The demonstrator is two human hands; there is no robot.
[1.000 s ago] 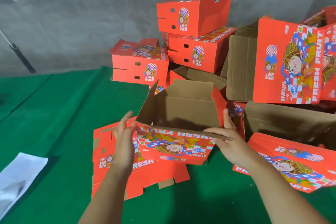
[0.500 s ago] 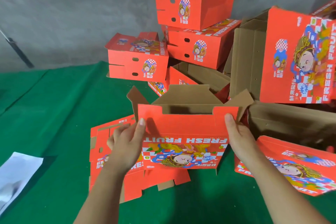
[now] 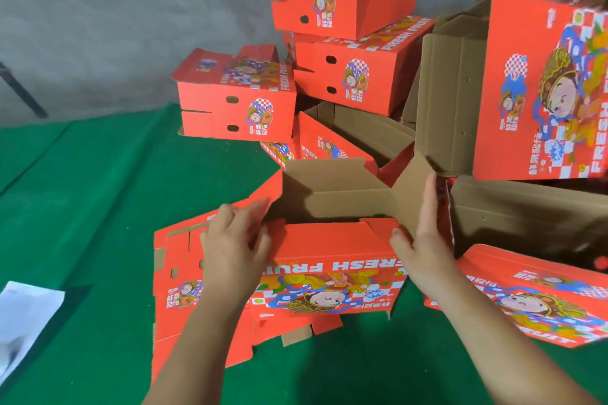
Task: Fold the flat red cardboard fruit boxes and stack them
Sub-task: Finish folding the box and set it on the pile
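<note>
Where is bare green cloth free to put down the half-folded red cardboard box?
Bare green table cloth lies left of the flat red cardboard sheets, between the white paper and the grey wall. Another strip runs along the near edge between the forearms. The right and back are crowded with folded red boxes.

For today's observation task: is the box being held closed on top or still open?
Open. The box shows its brown inside; left hand and right hand hold the raised side flaps.

Two bare forearms reach forward. The left hand (image 3: 233,246) curls its fingers over a box (image 3: 329,260) flap; the right hand (image 3: 424,240) presses flat, fingers straight, against the opposite flap.
</note>
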